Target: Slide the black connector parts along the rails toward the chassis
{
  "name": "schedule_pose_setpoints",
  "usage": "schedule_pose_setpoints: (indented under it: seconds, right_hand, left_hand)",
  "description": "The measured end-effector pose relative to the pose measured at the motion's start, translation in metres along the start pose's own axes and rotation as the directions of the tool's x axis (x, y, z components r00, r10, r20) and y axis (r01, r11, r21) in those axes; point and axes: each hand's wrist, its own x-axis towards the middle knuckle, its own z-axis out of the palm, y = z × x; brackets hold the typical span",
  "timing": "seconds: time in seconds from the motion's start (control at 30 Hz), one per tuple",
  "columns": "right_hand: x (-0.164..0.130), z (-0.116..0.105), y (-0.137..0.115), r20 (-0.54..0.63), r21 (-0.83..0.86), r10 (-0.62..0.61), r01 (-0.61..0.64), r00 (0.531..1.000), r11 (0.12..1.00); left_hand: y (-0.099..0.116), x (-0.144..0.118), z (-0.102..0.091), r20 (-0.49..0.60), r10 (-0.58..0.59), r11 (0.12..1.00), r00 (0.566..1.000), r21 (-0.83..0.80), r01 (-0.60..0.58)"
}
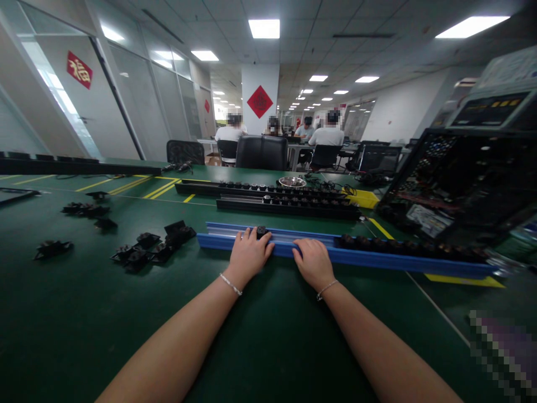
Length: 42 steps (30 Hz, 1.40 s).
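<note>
A long blue channel rail [277,248] lies across the green table in front of me. My left hand [248,256] reaches over its near wall. Its fingers are bent around a small round black part [262,230] inside the channel, with the thumb along the near wall. Just to the right, my right hand [314,262] is closed over the rail's near edge, fingertips in the channel and thumb on the outer wall. A row of similar black parts [390,244] fills the right portion of the rail. What lies under my fingers is partly hidden.
Loose black parts [140,252] lie in clusters on the left. Behind the rail stand two black rails [289,207] with parts in them, a metal bowl [292,182] and a yellow tray [361,198]. An open black equipment case [444,184] rises at right. People sit farther back.
</note>
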Motion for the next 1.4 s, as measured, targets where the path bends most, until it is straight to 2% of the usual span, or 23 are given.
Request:
schedule_pose_setpoints:
  seconds: [0.3,0.53,0.8,1.4]
  right_hand:
    - [0.000,-0.001,0.000,0.016,-0.014,-0.003,0.003,1.000,1.000]
    - [-0.001,0.000,0.001,-0.008,0.008,-0.006,0.006,1.000,1.000]
    - [-0.001,-0.001,0.001,0.005,0.019,-0.006,0.006,1.000,1.000]
    - [-0.001,0.001,0.002,-0.008,-0.005,-0.015,0.015,1.000,1.000]
  left_hand:
    - [-0.005,0.002,-0.003,-0.013,-0.034,0.999,0.999,0.006,0.034]
    - [-0.013,0.002,-0.001,-0.041,-0.016,0.997,0.999,0.069,0.019]
    - [-0.019,0.003,0.001,-0.075,-0.030,0.999,0.997,0.038,0.033]
    - [-0.029,0.003,0.002,-0.132,-0.034,0.991,0.991,0.123,0.050]
